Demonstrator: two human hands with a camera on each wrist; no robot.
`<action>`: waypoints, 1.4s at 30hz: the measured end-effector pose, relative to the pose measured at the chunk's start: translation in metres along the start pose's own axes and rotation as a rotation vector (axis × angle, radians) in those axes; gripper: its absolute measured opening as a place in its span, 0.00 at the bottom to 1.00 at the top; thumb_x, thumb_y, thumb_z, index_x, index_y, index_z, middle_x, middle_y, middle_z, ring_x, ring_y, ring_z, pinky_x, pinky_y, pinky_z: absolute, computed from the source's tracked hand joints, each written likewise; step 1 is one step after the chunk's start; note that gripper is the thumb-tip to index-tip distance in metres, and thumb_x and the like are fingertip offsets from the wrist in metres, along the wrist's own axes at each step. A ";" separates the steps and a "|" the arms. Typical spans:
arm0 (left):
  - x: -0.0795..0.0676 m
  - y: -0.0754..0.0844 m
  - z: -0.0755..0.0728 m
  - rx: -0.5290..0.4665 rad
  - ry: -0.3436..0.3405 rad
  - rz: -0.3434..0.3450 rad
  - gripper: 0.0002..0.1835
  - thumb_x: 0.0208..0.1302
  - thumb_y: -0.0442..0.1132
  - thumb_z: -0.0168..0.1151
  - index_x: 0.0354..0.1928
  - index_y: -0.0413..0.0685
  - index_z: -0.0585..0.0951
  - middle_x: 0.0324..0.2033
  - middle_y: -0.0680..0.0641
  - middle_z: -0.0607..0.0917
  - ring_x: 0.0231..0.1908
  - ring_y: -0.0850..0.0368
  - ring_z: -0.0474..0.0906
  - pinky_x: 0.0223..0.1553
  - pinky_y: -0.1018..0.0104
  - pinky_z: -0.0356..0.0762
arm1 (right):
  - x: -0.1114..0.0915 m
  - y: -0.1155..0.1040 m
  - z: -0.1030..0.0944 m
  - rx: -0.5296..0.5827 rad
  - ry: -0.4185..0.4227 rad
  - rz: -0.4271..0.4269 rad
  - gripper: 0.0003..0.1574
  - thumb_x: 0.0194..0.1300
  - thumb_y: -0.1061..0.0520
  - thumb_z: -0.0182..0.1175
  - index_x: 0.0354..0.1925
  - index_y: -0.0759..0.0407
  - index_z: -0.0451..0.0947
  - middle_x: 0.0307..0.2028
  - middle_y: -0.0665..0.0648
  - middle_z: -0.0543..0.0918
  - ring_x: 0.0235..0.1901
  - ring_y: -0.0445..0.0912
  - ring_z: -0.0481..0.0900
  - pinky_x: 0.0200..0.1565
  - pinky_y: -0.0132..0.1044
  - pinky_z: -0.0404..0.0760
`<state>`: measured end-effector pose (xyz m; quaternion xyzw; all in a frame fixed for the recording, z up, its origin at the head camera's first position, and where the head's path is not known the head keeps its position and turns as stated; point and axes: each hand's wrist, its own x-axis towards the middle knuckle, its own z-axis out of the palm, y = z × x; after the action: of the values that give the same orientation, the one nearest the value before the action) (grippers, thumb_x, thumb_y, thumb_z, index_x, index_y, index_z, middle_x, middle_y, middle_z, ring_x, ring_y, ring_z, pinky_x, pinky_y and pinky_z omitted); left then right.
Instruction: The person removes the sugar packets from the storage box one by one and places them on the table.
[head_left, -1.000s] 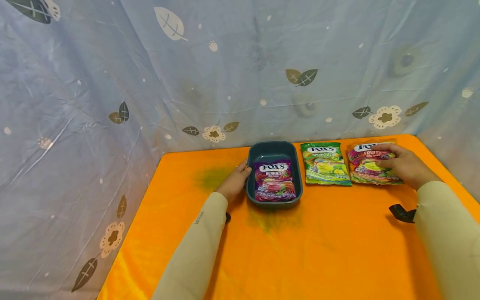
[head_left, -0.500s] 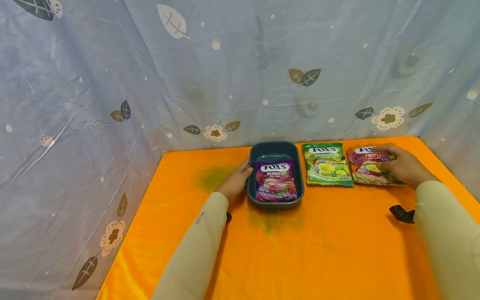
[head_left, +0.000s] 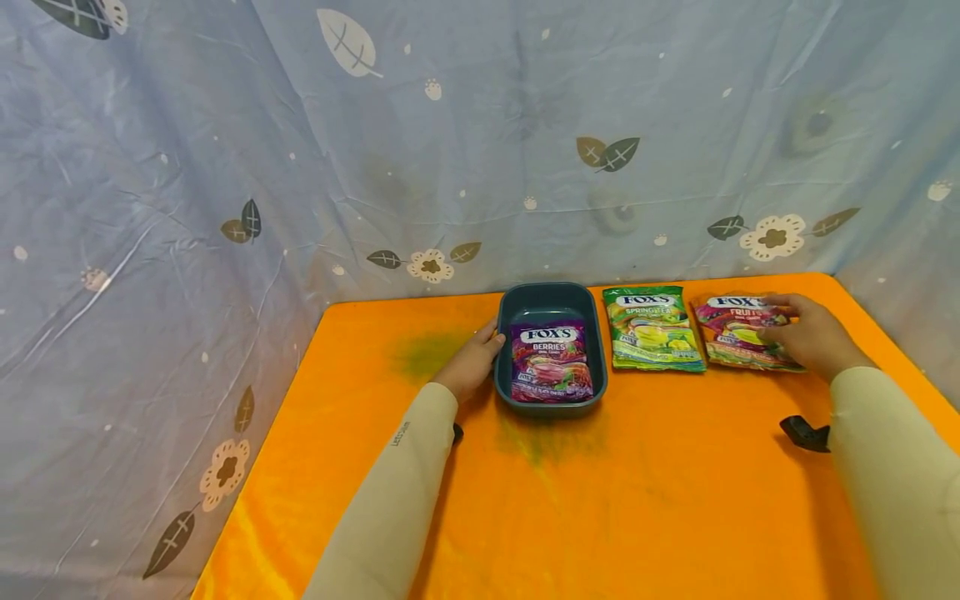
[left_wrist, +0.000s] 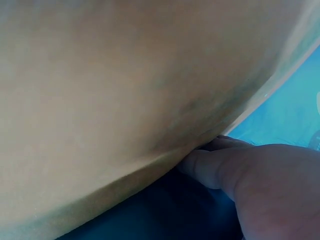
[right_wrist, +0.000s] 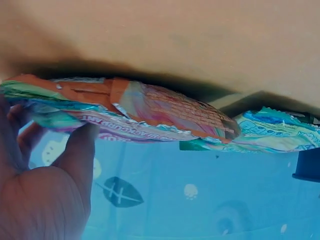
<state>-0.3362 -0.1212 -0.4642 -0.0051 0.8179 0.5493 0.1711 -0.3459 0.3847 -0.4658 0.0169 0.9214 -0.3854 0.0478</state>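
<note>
My left hand (head_left: 472, 362) holds the left side of a dark blue-grey rectangular tray (head_left: 550, 411), thumb at its rim. In the left wrist view, that hand (left_wrist: 280, 195) meets the tray's dark wall (left_wrist: 155, 215). A purple Fox's Berries candy bag (head_left: 551, 367) lies face up inside the tray. My right hand (head_left: 813, 337) pinches the right side of the Fox's Fruits candy bag (head_left: 731, 337). In the right wrist view, the thumb lies against the bag's printed face (right_wrist: 165, 110), and part of its back shows. Other fingers are partly hidden there.
Between tray and Fruits bag lies a green Fox's Spring Tea candy bag (head_left: 652, 329). All stand near the back edge of the orange-covered table (head_left: 645, 483). A pale patterned curtain (head_left: 480, 167) hangs close behind. A black piece (head_left: 806, 433) sticks out beside the right sleeve.
My right fingers have drawn slightly right across the Fruits bag, uncovering more of its lettering, and the bag has tilted and shifted a little. The left hand and tray have stayed put.
</note>
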 end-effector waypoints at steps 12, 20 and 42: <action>0.005 -0.002 -0.001 -0.052 0.004 -0.010 0.28 0.75 0.54 0.42 0.74 0.73 0.52 0.71 0.55 0.58 0.68 0.52 0.54 0.65 0.50 0.54 | -0.010 0.015 -0.009 -0.035 0.030 0.010 0.55 0.65 0.37 0.58 0.73 0.66 0.46 0.60 0.81 0.58 0.54 0.72 0.61 0.48 0.64 0.69; 0.004 -0.003 -0.001 -0.035 0.007 -0.003 0.28 0.75 0.54 0.42 0.74 0.73 0.53 0.71 0.54 0.59 0.68 0.51 0.55 0.65 0.49 0.55 | -0.014 0.020 -0.014 -0.011 0.052 0.005 0.53 0.65 0.38 0.58 0.73 0.66 0.48 0.60 0.79 0.62 0.50 0.67 0.69 0.34 0.40 0.78; 0.000 -0.001 0.000 -0.049 -0.001 0.008 0.28 0.75 0.53 0.41 0.74 0.73 0.53 0.71 0.54 0.57 0.69 0.51 0.51 0.66 0.47 0.51 | -0.028 -0.006 -0.024 0.113 0.066 -0.051 0.41 0.72 0.59 0.51 0.76 0.49 0.45 0.61 0.73 0.62 0.55 0.65 0.68 0.39 0.36 0.81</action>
<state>-0.3365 -0.1210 -0.4650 -0.0057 0.8042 0.5697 0.1693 -0.3205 0.3973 -0.4420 0.0087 0.8993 -0.4373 0.0065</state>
